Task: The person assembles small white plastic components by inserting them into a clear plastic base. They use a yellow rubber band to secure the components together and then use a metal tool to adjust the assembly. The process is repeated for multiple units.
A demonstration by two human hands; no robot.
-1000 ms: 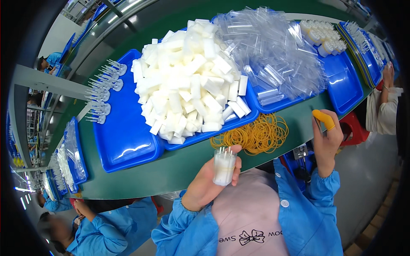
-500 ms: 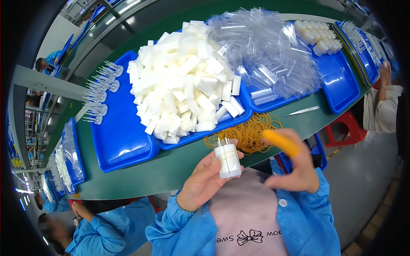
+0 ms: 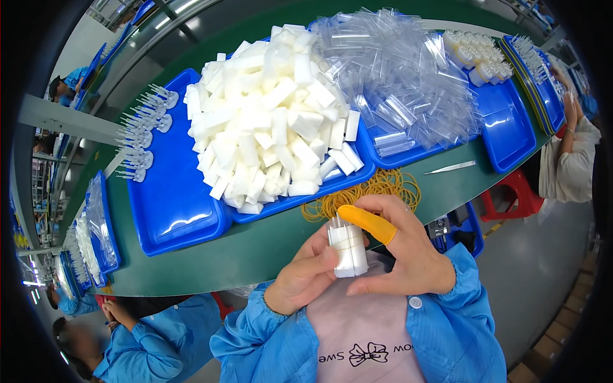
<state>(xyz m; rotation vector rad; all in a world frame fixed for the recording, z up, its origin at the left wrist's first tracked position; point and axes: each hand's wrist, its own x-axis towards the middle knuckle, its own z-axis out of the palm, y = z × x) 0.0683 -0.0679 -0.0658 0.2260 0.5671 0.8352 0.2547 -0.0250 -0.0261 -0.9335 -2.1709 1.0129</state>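
In my left hand point(image 3: 308, 271) is a white cylindrical block bundle point(image 3: 348, 250), upright, with thin clear prongs at its top and a thin band round its middle. The fingers and thumb close on its left side. My right hand point(image 3: 408, 252) is at the bundle's right, a yellow finger cot point(image 3: 369, 223) over its index finger. That fingertip lies at the prongs, and I cannot tell how firmly it touches. The thumb stretches out below, apart from the index finger. A heap of yellow rubber bands point(image 3: 389, 185) lies just beyond both hands.
White foam blocks point(image 3: 268, 121) pile up over a blue tray point(image 3: 182, 220); clear plastic sleeves point(image 3: 396, 76) heap beside them. White pronged parts point(image 3: 137, 150) line the tray's left edge. Tweezers point(image 3: 450, 168) lie on the green table point(image 3: 255, 255). Co-workers sit at left and right.
My right hand has swung left and in, bringing its yellow-covered index finger to the bundle's top. My left hand still holds the bundle, now slightly turned.
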